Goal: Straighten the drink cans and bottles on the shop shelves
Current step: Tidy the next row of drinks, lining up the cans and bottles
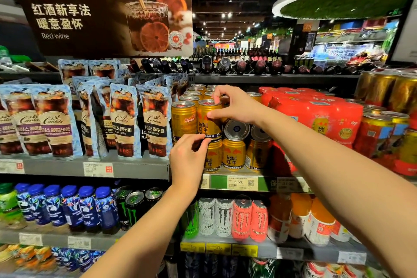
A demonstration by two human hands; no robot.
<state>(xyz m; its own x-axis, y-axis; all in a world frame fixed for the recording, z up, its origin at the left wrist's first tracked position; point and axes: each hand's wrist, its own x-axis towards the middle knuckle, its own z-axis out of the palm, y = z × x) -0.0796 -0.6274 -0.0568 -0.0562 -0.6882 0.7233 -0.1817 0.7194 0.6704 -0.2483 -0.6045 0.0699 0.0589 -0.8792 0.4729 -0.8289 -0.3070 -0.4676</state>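
Two bare arms reach in from the bottom of the frame toward the middle. The left hand (188,157) has its fingers curled, with the fingertips pinching the bottom edge of a gold can (208,119) that stands on top of other gold cans (233,153). The right hand (235,104) is higher up and holds the same can, with fingers on its top rim and the thumb pressed on its side. This can is in the middle of the frame, in the upper layer, just beside another gold can (183,119) to the left. Further left stand blue coffee pouches (56,119). Red packs (316,115) sit to the right. Below, on the next shelf (270,250), are tall white and pink cans (225,216). Far back, at the top left, hangs a dark red wine sign (67,20).
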